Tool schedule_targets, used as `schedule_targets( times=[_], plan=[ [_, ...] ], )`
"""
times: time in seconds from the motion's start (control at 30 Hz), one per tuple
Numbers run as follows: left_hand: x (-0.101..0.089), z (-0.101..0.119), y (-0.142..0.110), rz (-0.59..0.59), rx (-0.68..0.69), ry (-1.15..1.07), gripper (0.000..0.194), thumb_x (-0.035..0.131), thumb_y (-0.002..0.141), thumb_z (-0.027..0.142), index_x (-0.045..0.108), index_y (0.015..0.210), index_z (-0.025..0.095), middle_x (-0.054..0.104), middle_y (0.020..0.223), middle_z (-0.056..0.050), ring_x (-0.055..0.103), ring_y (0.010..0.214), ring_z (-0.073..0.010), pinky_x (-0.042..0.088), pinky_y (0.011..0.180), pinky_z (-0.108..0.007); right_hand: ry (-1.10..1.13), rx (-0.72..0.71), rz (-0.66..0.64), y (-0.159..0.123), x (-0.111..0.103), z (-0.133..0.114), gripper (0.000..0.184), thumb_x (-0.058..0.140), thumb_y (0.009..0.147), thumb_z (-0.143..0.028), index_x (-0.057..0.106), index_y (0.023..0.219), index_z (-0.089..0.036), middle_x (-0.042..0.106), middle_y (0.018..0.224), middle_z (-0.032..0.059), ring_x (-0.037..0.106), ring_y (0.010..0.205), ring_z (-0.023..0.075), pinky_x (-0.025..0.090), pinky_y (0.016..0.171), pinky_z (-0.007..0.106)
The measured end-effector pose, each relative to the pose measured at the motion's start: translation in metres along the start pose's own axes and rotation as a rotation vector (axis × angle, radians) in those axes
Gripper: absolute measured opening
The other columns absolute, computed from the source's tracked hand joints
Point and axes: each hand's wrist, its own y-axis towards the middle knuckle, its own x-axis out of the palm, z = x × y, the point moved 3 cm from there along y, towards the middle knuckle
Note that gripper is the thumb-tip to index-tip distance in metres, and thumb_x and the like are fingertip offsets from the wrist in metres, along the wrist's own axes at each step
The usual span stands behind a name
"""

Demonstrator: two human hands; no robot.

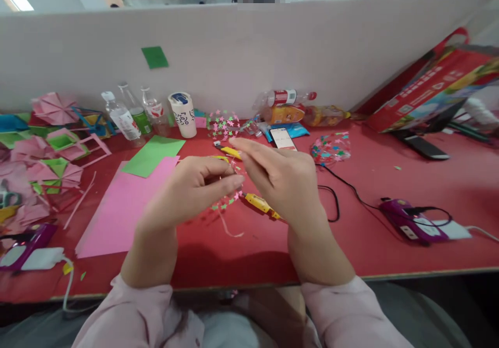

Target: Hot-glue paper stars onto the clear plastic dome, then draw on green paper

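My left hand (195, 189) and my right hand (278, 179) are raised close together over the red table (390, 233). Both have their fingers pinched on a thin strand strung with small pink and green paper stars (228, 200), which dangles between them. Under the hands lie yellow-handled scissors (259, 203), and another yellow piece (231, 152) shows just behind my right fingertips. A pile of the same small stars (224, 124) sits farther back.
Pink paper (125, 207) and green paper (152, 155) lie at left beside folded paper crafts (50, 145). Bottles (128, 116), a cup (183, 114), a phone (283, 139), a bag of stars (330, 147) and a purple tool with cable (405, 218) lie around. A red box (429, 88) leans at right.
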Motion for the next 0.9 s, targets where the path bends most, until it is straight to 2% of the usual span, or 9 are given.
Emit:
schedule_targets(
  times=[0.1,0.27,0.47,0.53,0.6,0.7,0.77,0.83,0.9],
  plan=[
    [0.0,0.003,-0.013,-0.06,-0.013,-0.047,0.026,0.057,0.083,0.03,0.066,0.061,0.019,0.051,0.051,0.002,0.038,0.044,-0.0076,0.029,0.042,-0.021,0.1,0.055,0.035,-0.005,-0.016,-0.004,0.025,0.049,0.094,-0.029,0.072,0.104,-0.028,0.072,0.075,-0.0011,0.058,0.062,0.0116,0.039,0.06,0.025],
    [-0.004,-0.015,-0.047,-0.183,-0.18,-0.288,0.022,0.062,0.081,0.034,0.071,0.069,0.018,0.065,0.059,-0.002,0.043,0.041,-0.007,0.028,0.037,-0.02,0.321,0.064,-0.075,-0.018,-0.03,-0.014,0.013,0.058,0.088,-0.029,0.07,0.09,-0.024,0.07,0.076,-0.0016,0.056,0.06,0.01,0.041,0.06,0.023],
    [0.005,-0.048,-0.07,-0.031,-0.336,-0.601,0.031,0.067,0.074,0.044,0.066,0.065,0.014,0.053,0.043,0.002,0.03,0.03,-0.0021,0.017,0.032,-0.017,0.178,0.092,0.02,-0.025,-0.016,-0.006,0.012,0.058,0.084,-0.022,0.069,0.079,-0.02,0.066,0.073,0.0003,0.052,0.062,0.0105,0.039,0.063,0.025],
    [0.008,-0.056,-0.076,-0.01,-0.352,-0.686,0.031,0.07,0.069,0.043,0.063,0.063,0.014,0.042,0.037,0.006,0.028,0.03,-0.0022,0.016,0.032,-0.016,0.237,0.18,0.053,-0.026,-0.015,0.002,0.01,0.059,0.081,-0.022,0.068,0.076,-0.019,0.064,0.068,-0.0001,0.052,0.063,0.0111,0.038,0.062,0.025],
    [0.009,-0.062,-0.083,-0.011,-0.352,-0.712,0.032,0.072,0.065,0.043,0.062,0.064,0.013,0.038,0.038,0.008,0.026,0.031,-0.0018,0.017,0.033,-0.015,0.471,0.319,-0.013,-0.028,-0.013,0.01,0.008,0.061,0.078,-0.024,0.067,0.075,-0.018,0.06,0.061,-0.0023,0.047,0.054,0.0087,0.035,0.053,0.023],
    [0.012,-0.065,-0.094,-0.026,-0.346,-0.709,0.031,0.076,0.061,0.04,0.065,0.069,0.012,0.04,0.041,0.008,0.026,0.033,-0.0011,0.016,0.035,-0.015,0.847,0.548,-0.061,-0.035,-0.013,0.021,0.011,0.061,0.075,-0.029,0.064,0.077,-0.018,0.052,0.049,-0.0065,0.035,0.038,0.0052,0.024,0.04,0.02],
    [0.014,-0.066,-0.101,-0.029,-0.345,-0.692,0.029,0.076,0.064,0.038,0.066,0.072,0.012,0.043,0.043,0.007,0.027,0.034,-0.0009,0.014,0.036,-0.015,0.962,0.64,-0.064,-0.041,-0.014,0.026,0.013,0.06,0.074,-0.029,0.064,0.08,-0.019,0.047,0.044,-0.0086,0.029,0.034,0.0046,0.019,0.037,0.02],
    [0.017,-0.064,-0.106,-0.006,-0.329,-0.646,0.027,0.073,0.069,0.037,0.068,0.077,0.012,0.046,0.045,0.006,0.029,0.035,-0.0012,0.016,0.036,-0.015,0.909,0.653,-0.061,-0.046,-0.015,0.028,0.014,0.057,0.074,-0.026,0.063,0.083,-0.018,0.048,0.046,-0.0078,0.032,0.035,0.0055,0.022,0.037,0.02],
    [0.02,-0.06,-0.11,0.026,-0.302,-0.586,0.025,0.07,0.073,0.037,0.068,0.082,0.013,0.048,0.046,0.006,0.032,0.035,-0.0018,0.019,0.037,-0.015,0.699,0.547,0.003,-0.051,-0.022,0.022,0.02,0.056,0.07,-0.018,0.064,0.088,-0.018,0.061,0.064,-0.0015,0.046,0.046,0.0081,0.036,0.044,0.022]
  ],
)
